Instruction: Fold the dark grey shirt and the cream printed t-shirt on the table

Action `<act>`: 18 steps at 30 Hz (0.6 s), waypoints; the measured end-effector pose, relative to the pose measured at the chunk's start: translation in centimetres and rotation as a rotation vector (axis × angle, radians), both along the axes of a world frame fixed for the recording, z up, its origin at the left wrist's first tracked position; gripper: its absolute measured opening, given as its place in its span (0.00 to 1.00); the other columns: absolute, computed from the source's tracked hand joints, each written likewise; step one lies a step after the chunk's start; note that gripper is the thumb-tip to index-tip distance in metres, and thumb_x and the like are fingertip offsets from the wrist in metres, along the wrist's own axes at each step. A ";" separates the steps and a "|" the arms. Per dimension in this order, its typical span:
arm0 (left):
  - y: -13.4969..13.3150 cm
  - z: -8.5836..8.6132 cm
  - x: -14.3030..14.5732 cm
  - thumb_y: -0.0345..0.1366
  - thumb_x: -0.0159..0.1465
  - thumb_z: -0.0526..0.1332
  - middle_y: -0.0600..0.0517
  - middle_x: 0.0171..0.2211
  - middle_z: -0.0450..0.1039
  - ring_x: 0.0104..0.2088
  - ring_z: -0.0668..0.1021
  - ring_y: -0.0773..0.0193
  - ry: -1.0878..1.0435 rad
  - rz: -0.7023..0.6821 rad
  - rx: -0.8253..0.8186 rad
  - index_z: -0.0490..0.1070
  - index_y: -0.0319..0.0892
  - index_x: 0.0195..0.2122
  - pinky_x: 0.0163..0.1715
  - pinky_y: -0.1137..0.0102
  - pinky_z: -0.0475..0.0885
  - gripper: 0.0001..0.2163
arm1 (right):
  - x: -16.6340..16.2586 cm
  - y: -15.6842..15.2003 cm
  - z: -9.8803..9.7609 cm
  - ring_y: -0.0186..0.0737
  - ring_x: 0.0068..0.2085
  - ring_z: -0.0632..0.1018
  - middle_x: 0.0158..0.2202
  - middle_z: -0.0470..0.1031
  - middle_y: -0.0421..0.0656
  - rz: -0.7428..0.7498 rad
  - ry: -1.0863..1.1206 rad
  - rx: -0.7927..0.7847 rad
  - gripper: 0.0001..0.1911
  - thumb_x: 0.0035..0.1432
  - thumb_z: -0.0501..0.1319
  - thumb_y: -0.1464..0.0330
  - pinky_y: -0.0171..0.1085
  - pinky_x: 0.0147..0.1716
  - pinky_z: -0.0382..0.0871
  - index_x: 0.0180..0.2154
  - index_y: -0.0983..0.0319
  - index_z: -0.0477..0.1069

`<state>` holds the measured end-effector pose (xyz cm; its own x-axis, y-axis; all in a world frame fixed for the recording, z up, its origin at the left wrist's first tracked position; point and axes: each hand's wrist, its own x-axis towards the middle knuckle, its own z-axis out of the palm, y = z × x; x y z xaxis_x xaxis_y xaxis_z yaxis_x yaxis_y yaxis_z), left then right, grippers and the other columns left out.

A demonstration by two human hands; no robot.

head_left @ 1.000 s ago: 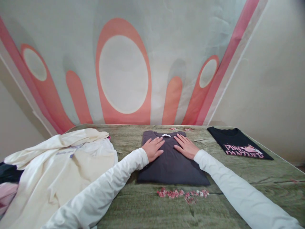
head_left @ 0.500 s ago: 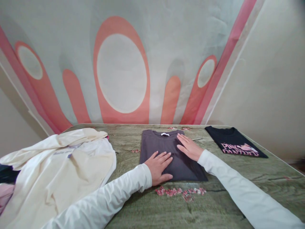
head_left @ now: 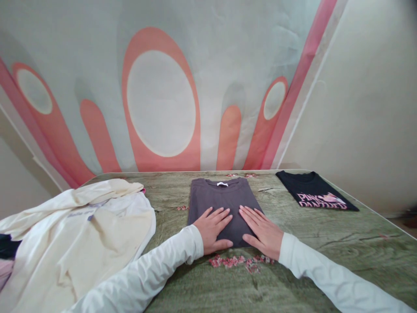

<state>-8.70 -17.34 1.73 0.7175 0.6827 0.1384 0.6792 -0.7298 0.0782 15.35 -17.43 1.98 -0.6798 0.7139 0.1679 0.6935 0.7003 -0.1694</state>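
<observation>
A dark grey T-shirt [head_left: 215, 198], folded into a neat rectangle, lies in the middle of the table with its collar and white label at the far side. My left hand [head_left: 213, 230] rests flat on its left half, fingers stretched out. On the lower right part of the same shirt lies my right hand [head_left: 262, 230], palm down with fingers extended. Both hands are open and grip nothing. The shirt's lower right corner is hidden under my right hand.
To the left, a loose heap of cream and white garments [head_left: 97, 234] spreads over the wood-patterned table [head_left: 176, 278]. A folded black T-shirt [head_left: 302, 187] with pink lettering sits at the far right. Behind the table's back edge hangs a printed backdrop [head_left: 215, 65].
My right hand has slid from near the collar toward the shirt's lower right. My left hand stays flat in place on the shirt. The view has shifted slightly.
</observation>
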 end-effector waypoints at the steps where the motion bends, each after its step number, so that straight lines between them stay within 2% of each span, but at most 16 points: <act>1: 0.0 -0.1 0.0 0.57 0.57 0.44 0.47 0.60 0.46 0.58 0.52 0.53 0.002 0.001 0.002 0.47 0.45 0.59 0.55 0.55 0.45 0.32 | 0.3 0.2 -0.3 0.44 0.60 0.49 0.61 0.43 0.46 -0.022 -0.005 0.002 0.33 0.58 0.43 0.54 0.48 0.57 0.45 0.60 0.61 0.38; 4: 0.2 -0.2 -0.2 0.57 0.58 0.43 0.49 0.60 0.45 0.58 0.52 0.54 0.016 0.015 0.006 0.47 0.47 0.59 0.55 0.56 0.44 0.31 | 1.5 0.9 -1.3 0.44 0.60 0.48 0.61 0.43 0.46 -0.112 -0.032 -0.002 0.33 0.58 0.42 0.53 0.47 0.56 0.46 0.60 0.61 0.40; 7: 0.8 -0.3 -1.2 0.56 0.59 0.41 0.49 0.60 0.45 0.58 0.52 0.56 0.021 0.088 0.006 0.47 0.48 0.59 0.55 0.57 0.45 0.29 | 2.5 1.8 -2.2 0.43 0.60 0.48 0.61 0.44 0.45 -0.190 -0.050 -0.008 0.33 0.58 0.41 0.52 0.47 0.56 0.46 0.60 0.61 0.43; 14: 4.7 -1.2 -6.4 0.56 0.59 0.40 0.47 0.60 0.44 0.59 0.51 0.54 0.041 0.431 -0.015 0.48 0.43 0.59 0.54 0.56 0.48 0.31 | 3.0 2.7 -3.6 0.42 0.60 0.48 0.61 0.45 0.43 -0.208 -0.004 -0.001 0.31 0.58 0.41 0.53 0.47 0.57 0.47 0.59 0.60 0.45; 18: 7.0 -1.8 -8.9 0.52 0.61 0.42 0.45 0.59 0.47 0.58 0.53 0.54 0.026 0.610 -0.032 0.50 0.42 0.58 0.52 0.56 0.52 0.28 | 3.4 3.7 -3.9 0.41 0.60 0.49 0.60 0.47 0.43 -0.212 0.098 -0.047 0.30 0.58 0.41 0.54 0.47 0.57 0.46 0.58 0.60 0.49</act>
